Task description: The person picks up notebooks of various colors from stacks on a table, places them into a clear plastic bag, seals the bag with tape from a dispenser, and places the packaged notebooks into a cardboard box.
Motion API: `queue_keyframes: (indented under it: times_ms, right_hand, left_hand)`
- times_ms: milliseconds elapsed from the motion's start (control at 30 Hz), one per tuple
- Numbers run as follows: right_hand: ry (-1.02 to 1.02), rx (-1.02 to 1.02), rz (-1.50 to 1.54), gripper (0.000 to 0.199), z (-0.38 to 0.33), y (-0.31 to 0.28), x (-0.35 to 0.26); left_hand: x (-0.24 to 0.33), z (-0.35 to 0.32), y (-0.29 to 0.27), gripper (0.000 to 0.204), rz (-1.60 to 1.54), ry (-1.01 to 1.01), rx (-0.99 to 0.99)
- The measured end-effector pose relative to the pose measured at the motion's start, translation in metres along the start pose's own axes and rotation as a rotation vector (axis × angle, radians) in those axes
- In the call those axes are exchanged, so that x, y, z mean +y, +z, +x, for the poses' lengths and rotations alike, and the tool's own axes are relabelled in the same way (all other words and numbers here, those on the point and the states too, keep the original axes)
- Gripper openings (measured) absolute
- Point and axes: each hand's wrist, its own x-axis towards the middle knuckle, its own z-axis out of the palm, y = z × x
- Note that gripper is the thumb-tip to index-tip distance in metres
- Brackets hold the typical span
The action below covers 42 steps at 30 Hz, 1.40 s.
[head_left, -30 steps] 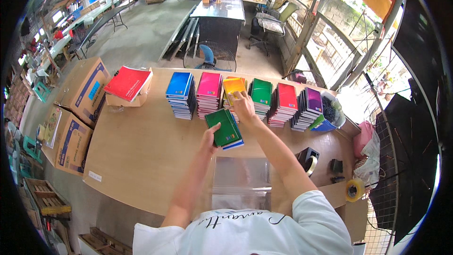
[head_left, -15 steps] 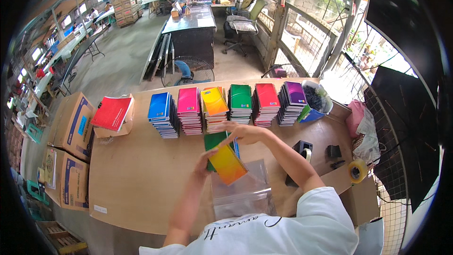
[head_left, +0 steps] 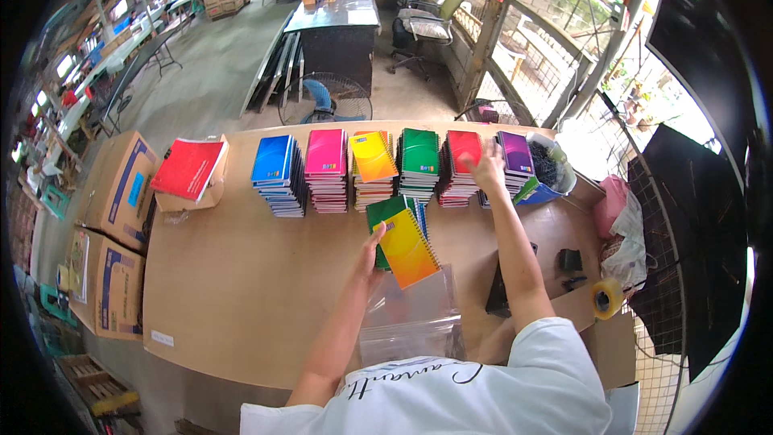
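Observation:
My left hand [head_left: 373, 248] is closed on the edge of a few spiral notebooks, fanned out above the table. A yellow-orange notebook [head_left: 409, 250] lies on top, a green notebook [head_left: 385, 211] beneath it, and a blue edge shows behind. My right hand [head_left: 488, 169], fingers apart and holding nothing, is stretched out over the gap between the red notebook stack [head_left: 465, 153] and the purple notebook stack [head_left: 516, 155]. In the same row stand blue [head_left: 274, 159], pink [head_left: 326, 152], yellow [head_left: 374, 156] and green [head_left: 419, 151] stacks. Clear plastic sheets or bags [head_left: 411, 318] lie near my body.
Left on the table is a box topped with red booklets [head_left: 189, 169]; cardboard boxes [head_left: 109, 282] stand beside the table. At right are a bin of dark material [head_left: 555, 167], a black tape dispenser [head_left: 499, 286] and a tape roll [head_left: 607, 298]. A fan [head_left: 324, 99] stands behind.
My right hand has left the held notebooks and moved right and away, to the red and purple stacks. My left hand keeps the notebooks. The view has shifted slightly.

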Motion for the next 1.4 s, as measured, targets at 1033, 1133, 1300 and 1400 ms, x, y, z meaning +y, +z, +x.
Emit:
queue_keyframes:
  times_ms: [1033,1133,1300,1400]
  right_hand:
    - [-1.072,-1.111,0.055,0.052,-0.070,-0.073,-0.129]
    - [-1.112,-0.581,0.135,0.055,-0.095,-0.064,-0.125]
    - [-0.016,0.254,-0.171,0.056,0.013,-0.050,0.018]
    - [-0.179,0.054,-0.520,0.083,0.010,-0.050,0.061]
  left_hand:
    - [-0.011,-0.001,0.022,0.052,-0.162,0.062,-0.339]
    - [-0.033,0.006,-0.009,0.050,-0.032,-0.026,-0.252]
    - [-0.034,-0.013,-0.010,0.050,-0.055,-0.113,-0.180]
    - [-0.030,-0.010,-0.001,0.050,-0.098,-0.028,-0.185]
